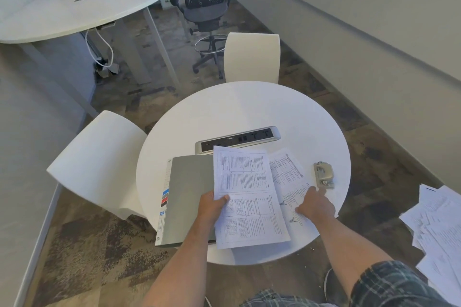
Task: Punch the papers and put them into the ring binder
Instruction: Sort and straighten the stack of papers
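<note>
Your left hand (212, 207) fingers pinch a sheet (247, 197) over the closed binder (189, 197) mid-frame; right hand (315, 204) fingers spread flat on another page (287, 172), punch (323, 174) just beside.

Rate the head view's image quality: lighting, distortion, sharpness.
Head view: soft, even light with faint shadows; wide-angle bending curves the wall ledge and desk edge; print on the papers is too soft to read; round table nearly overexposed white.
</note>
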{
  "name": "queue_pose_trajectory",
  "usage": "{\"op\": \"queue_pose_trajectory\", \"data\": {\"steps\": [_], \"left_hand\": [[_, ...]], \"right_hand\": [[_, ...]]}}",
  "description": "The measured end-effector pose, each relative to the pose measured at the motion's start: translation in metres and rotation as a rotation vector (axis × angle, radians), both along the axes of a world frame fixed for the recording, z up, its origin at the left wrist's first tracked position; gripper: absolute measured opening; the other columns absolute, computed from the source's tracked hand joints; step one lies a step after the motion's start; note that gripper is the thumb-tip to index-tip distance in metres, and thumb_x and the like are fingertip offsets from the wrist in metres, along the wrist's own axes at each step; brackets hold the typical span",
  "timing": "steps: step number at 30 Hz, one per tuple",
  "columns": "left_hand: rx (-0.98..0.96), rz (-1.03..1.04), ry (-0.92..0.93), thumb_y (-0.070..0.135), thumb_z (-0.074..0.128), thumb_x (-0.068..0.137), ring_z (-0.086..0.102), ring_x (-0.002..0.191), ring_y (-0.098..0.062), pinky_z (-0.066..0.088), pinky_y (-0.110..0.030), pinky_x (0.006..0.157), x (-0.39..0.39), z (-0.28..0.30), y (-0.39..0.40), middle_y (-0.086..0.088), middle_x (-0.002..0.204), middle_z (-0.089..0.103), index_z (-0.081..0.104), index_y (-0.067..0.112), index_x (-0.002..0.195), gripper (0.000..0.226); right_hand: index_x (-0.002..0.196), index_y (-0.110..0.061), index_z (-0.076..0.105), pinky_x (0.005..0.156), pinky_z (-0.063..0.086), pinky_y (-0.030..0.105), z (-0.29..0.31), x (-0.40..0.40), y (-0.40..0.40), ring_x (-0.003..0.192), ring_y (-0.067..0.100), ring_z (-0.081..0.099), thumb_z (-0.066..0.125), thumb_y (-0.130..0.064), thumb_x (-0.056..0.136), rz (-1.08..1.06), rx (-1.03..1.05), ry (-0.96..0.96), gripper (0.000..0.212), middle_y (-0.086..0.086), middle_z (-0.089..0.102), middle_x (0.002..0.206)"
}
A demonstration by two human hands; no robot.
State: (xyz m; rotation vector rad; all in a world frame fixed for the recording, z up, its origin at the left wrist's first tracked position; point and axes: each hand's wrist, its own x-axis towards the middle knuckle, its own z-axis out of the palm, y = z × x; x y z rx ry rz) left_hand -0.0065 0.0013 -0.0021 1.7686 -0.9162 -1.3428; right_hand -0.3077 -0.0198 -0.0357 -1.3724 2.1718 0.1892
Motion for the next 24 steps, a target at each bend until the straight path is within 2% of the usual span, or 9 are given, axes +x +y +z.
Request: {"op": "queue_pose_trajectory", "data": {"steps": [3, 5, 8, 10, 12, 15, 20, 22, 24], "left_hand": [[0.015, 0.001, 0.014, 0.006, 0.072, 0.093, 0.071, 0.088, -0.018, 0.056, -0.030, 0.079, 0.004, 0.000, 0.001, -0.010, 0.109, 0.074, 0.071, 0.001, 0.120, 0.028], [0.022, 0.003, 0.016, 0.006, 0.072, 0.093, 0.071, 0.086, -0.015, 0.056, -0.026, 0.073, 0.005, 0.000, 0.001, -0.010, 0.110, 0.074, 0.072, 0.003, 0.118, 0.026], [0.038, 0.017, 0.020, 0.006, 0.072, 0.093, 0.070, 0.083, -0.012, 0.055, -0.022, 0.067, 0.005, 0.002, 0.001, -0.009, 0.107, 0.073, 0.071, 0.005, 0.117, 0.024], [0.046, 0.024, 0.022, 0.006, 0.072, 0.093, 0.070, 0.083, -0.012, 0.055, -0.020, 0.064, 0.005, 0.003, 0.000, -0.010, 0.109, 0.074, 0.071, 0.003, 0.119, 0.026], [0.054, 0.031, 0.022, 0.006, 0.071, 0.093, 0.069, 0.081, -0.010, 0.054, -0.018, 0.061, 0.005, 0.004, -0.001, -0.008, 0.106, 0.073, 0.070, 0.003, 0.119, 0.026], [0.067, 0.043, 0.039, 0.007, 0.071, 0.094, 0.069, 0.081, -0.009, 0.052, -0.019, 0.061, 0.006, 0.004, -0.001, -0.003, 0.100, 0.072, 0.070, 0.003, 0.120, 0.027], [0.062, 0.043, 0.078, 0.007, 0.071, 0.094, 0.071, 0.084, -0.011, 0.055, -0.019, 0.061, 0.008, 0.006, -0.001, -0.007, 0.106, 0.074, 0.070, 0.004, 0.120, 0.026], [0.056, 0.047, 0.104, 0.006, 0.070, 0.094, 0.070, 0.083, -0.011, 0.055, -0.017, 0.060, 0.009, 0.007, -0.001, -0.007, 0.106, 0.073, 0.070, 0.005, 0.119, 0.025], [0.059, 0.056, 0.130, 0.005, 0.070, 0.094, 0.070, 0.082, -0.012, 0.055, -0.019, 0.060, 0.010, 0.010, -0.001, -0.009, 0.106, 0.072, 0.069, 0.005, 0.119, 0.025]], "right_hand": [[0.150, -0.006, 0.023, 0.082, 0.056, 0.037, -0.003, 0.000, 0.003, 0.118, 0.028, 0.062, 0.079, -0.045, 0.082, -0.011, -0.014, 0.045, 0.097, 0.014, 0.034, 0.147], [0.150, -0.006, 0.023, 0.082, 0.056, 0.037, -0.002, -0.001, 0.002, 0.119, 0.029, 0.062, 0.082, -0.046, 0.079, -0.019, -0.013, 0.041, 0.101, 0.015, 0.036, 0.145], [0.145, -0.008, 0.031, 0.076, 0.054, 0.037, -0.001, -0.004, 0.001, 0.114, 0.030, 0.063, 0.085, -0.041, 0.077, -0.054, -0.005, 0.023, 0.093, 0.014, 0.044, 0.137], [0.139, -0.012, 0.036, 0.080, 0.055, 0.038, 0.000, -0.007, 0.001, 0.111, 0.029, 0.063, 0.086, -0.042, 0.075, -0.073, 0.000, 0.009, 0.087, 0.011, 0.050, 0.129], [0.137, -0.014, 0.034, 0.084, 0.056, 0.039, -0.001, -0.008, 0.001, 0.108, 0.027, 0.065, 0.085, -0.043, 0.073, -0.077, 0.015, 0.007, 0.087, 0.007, 0.057, 0.122], [0.135, -0.016, 0.032, 0.080, 0.050, 0.036, -0.003, -0.009, -0.001, 0.093, 0.024, 0.063, 0.081, -0.036, 0.077, -0.067, 0.039, -0.019, 0.078, 0.002, 0.063, 0.109], [0.106, -0.022, 0.053, 0.084, 0.044, 0.038, -0.009, -0.012, -0.005, 0.094, 0.023, 0.061, 0.077, -0.030, 0.074, -0.106, -0.012, -0.168, 0.040, -0.001, 0.062, 0.097], [0.089, -0.019, 0.053, 0.079, 0.044, 0.041, -0.012, -0.014, -0.008, 0.084, 0.022, 0.061, 0.079, -0.030, 0.068, -0.158, -0.079, -0.321, 0.035, 0.001, 0.061, 0.088], [0.075, -0.016, 0.043, 0.067, 0.035, 0.038, -0.010, -0.016, -0.011, 0.068, 0.021, 0.051, 0.081, -0.029, 0.061, -0.187, -0.200, -0.503, 0.042, 0.007, 0.050, 0.074]]}}
